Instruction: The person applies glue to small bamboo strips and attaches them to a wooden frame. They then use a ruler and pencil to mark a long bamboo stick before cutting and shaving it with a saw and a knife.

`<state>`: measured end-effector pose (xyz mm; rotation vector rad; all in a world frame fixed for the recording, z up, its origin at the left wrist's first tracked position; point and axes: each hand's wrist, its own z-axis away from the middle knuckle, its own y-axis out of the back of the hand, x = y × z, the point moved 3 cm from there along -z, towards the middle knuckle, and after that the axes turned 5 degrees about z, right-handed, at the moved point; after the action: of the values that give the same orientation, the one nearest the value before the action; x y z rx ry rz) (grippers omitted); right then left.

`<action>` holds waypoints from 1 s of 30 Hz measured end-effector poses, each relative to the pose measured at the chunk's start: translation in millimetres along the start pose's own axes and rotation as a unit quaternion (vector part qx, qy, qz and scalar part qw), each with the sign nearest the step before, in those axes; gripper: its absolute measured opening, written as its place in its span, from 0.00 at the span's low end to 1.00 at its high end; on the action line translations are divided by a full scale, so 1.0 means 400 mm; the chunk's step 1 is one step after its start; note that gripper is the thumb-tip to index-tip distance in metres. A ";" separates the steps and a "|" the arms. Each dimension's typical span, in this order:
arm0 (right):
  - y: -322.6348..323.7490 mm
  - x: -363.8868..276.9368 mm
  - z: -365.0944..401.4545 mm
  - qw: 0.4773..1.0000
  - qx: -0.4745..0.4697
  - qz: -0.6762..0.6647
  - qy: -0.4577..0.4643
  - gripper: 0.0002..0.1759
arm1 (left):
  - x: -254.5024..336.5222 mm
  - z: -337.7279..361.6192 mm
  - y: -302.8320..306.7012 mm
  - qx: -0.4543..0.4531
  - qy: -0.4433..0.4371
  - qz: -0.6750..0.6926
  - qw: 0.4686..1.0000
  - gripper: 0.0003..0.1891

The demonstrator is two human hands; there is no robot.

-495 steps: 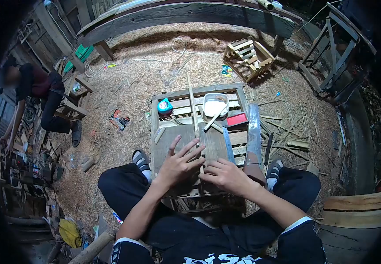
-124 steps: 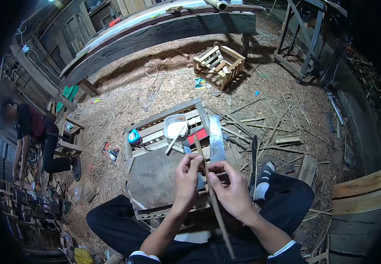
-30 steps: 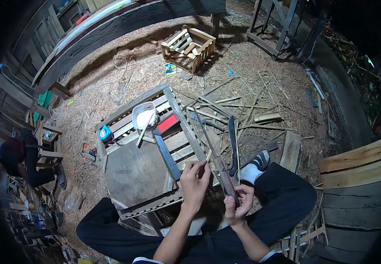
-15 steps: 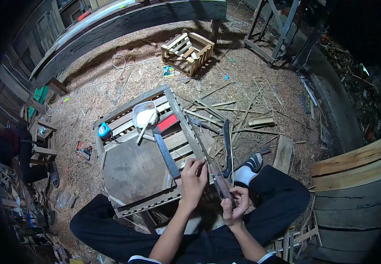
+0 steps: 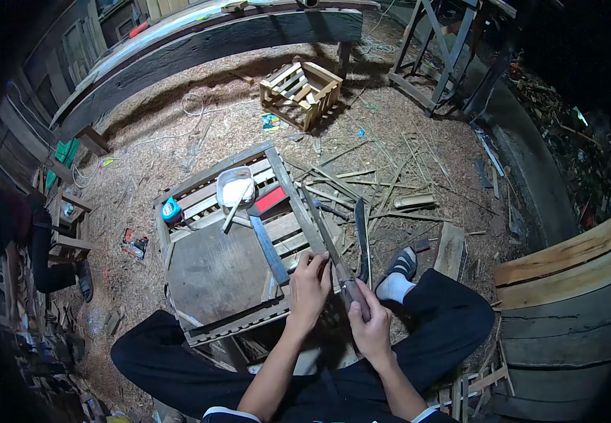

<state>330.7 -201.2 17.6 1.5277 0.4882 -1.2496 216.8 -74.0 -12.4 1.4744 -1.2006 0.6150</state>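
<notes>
While the person sits at the near edge of a low slatted tabletop (image 5: 214, 271), both hands meet just off its 4 o'clock corner. The right hand (image 5: 370, 330) has its grip wrapped tight around the brown handle (image 5: 353, 292) of a long blade (image 5: 322, 229). The blade runs away from the body towards 11 o'clock, over the tabletop's right rail. The left hand (image 5: 310, 283) sits at 9 o'clock of that handle, against the blade's near end. Its grip is pinched closed, thumb to fingertips, but what it pinches is too small to make out.

At 9 o'clock of the blade a flat metal bar (image 5: 269, 248) lies on the slats, roughly parallel to it. Past the bar's far end, at 11 o'clock from the hands, are a red flat piece (image 5: 271, 199) and a white tub (image 5: 236, 189) with a stick (image 5: 230, 217) leaning in it. A teal tape measure (image 5: 171, 210) rests at the tabletop's 10 o'clock corner.

At 1 o'clock of the right hand a dark curved knife (image 5: 362, 240) lies on the sawdust floor (image 5: 179, 151), just beside the person's sandalled foot (image 5: 397, 271). Loose splints (image 5: 390, 183) are scattered beyond it. A small crate (image 5: 300, 86) lies at 12 o'clock, well apart, and another person (image 5: 34, 243) is at the 9 o'clock edge.
</notes>
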 end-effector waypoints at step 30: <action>0.002 -0.026 0.030 0.989 0.079 0.068 0.107 0.26 | -0.019 0.002 -0.014 0.001 -0.016 0.034 0.999 0.08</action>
<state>322.1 -209.2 28.3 1.8107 0.4239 -1.0442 218.9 -72.9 -21.5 1.4545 -1.2799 0.6407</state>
